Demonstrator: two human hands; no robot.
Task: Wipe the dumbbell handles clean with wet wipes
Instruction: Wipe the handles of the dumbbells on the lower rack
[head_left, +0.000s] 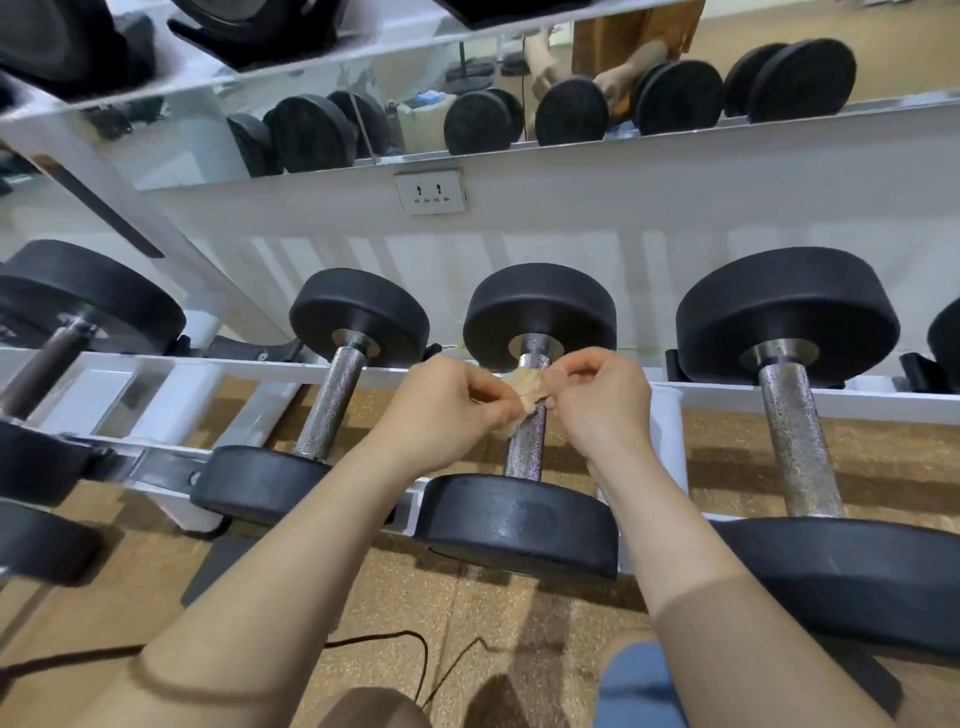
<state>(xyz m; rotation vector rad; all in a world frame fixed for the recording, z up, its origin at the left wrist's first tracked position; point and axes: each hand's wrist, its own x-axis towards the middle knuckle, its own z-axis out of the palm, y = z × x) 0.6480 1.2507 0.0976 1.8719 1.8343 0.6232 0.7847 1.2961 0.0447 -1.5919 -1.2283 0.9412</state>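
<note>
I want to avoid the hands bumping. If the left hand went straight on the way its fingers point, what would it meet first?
Most likely the right hand: the left hand and it pinch the same wet wipe over the middle dumbbell handle, fingers facing each other. Depth is unclear.

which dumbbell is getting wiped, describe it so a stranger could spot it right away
Find the white rack along the wall and the wall socket above it. Just right of that socket lies the middle dumbbell, between a smaller dumbbell and a larger dumbbell. Only it has a crumpled beige wipe at its handle, pinched by the left hand and right hand.
</note>
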